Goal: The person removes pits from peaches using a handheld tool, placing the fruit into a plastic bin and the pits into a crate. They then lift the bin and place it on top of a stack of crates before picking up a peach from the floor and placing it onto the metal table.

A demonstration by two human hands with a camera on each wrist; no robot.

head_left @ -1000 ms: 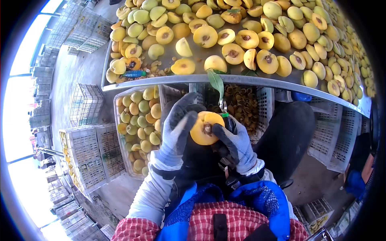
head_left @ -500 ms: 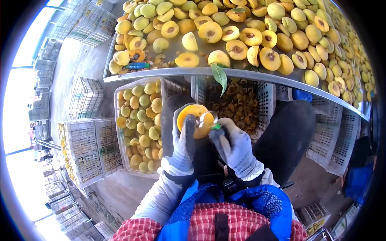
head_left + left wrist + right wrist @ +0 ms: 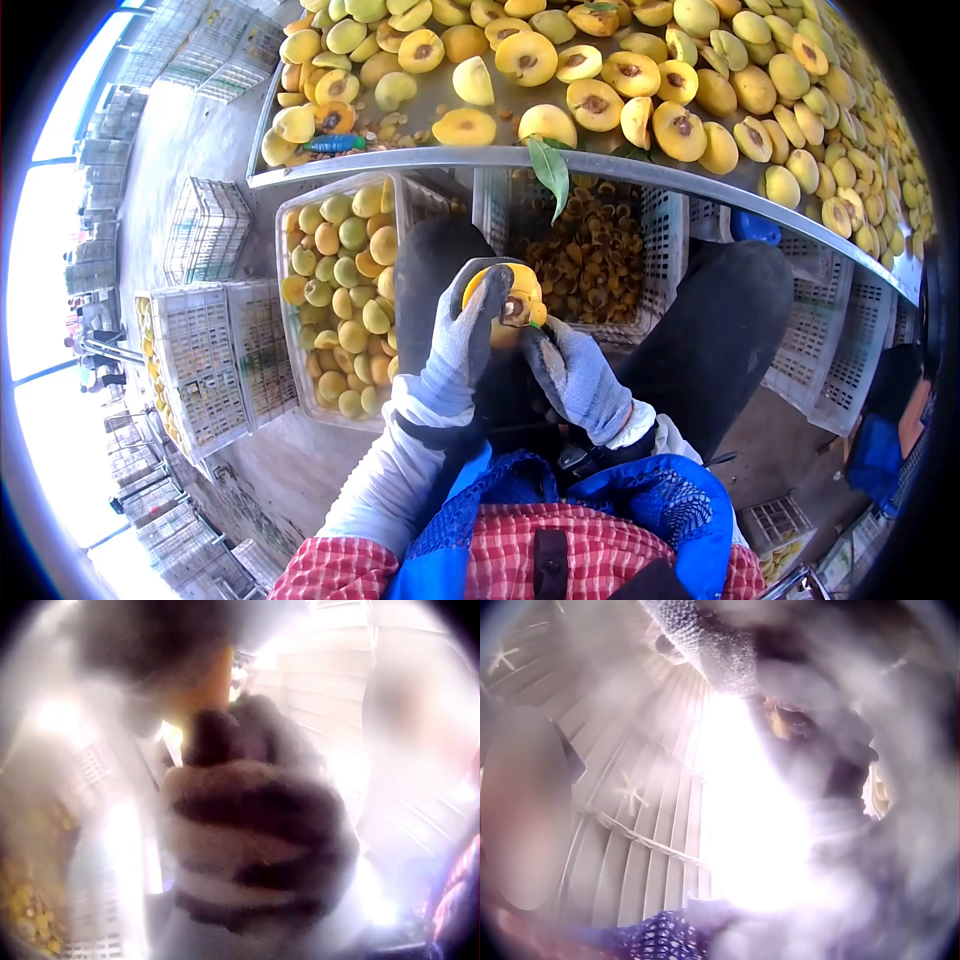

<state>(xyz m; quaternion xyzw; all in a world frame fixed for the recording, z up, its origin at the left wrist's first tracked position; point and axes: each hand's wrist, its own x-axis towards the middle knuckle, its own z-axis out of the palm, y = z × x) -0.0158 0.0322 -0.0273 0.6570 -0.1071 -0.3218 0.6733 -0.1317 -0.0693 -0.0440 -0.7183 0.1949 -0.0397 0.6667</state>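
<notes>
A yellow peach half [image 3: 527, 279] is gripped by my gloved left hand [image 3: 455, 325] above my lap, the thumb lying across its edge. Its cut face, with the brown pit hollow, is turned toward my right hand [image 3: 588, 383]. That hand, also gloved, curls around a small pitting tool [image 3: 540, 323]. Only a bit of the tool's green collar shows at the fruit's lower edge; the handle is hidden in the fingers. In the left wrist view the glove [image 3: 255, 832] is dark and blurred, with orange flesh [image 3: 208, 691] above it. Glare washes out the right wrist view.
A metal-edged table [image 3: 400, 157] ahead carries many peach halves, a blue-green bottle-like object [image 3: 335, 143] and a hanging leaf [image 3: 550, 180]. Beneath it stand a crate of peaches [image 3: 400, 215] and a crate of brown scraps [image 3: 662, 250]. Stacked crates [image 3: 205, 360] stand at left.
The peach half has tilted in my left hand. My right hand's thumb has left its cut face, and the tool's metal tip, seen half a second ago, is now out of sight at the fruit.
</notes>
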